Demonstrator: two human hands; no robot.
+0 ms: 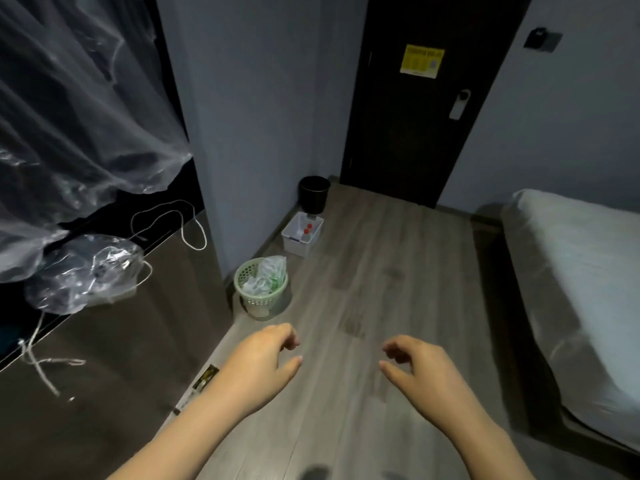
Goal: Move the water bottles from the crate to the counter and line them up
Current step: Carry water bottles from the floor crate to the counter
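Bottles [307, 229] sitting in crate [298, 245].
We are hovering left grip [263, 362] and right grip [420, 370], loosely curled, empty.

Both bare forearms reach forward, side by side and apart. The left hand [263, 362] and right hand [420, 367] hang palm down, fingers loosely curled, thumbs pointing inward — neither seems to hold anything, though the fingertips are slightly blurred.
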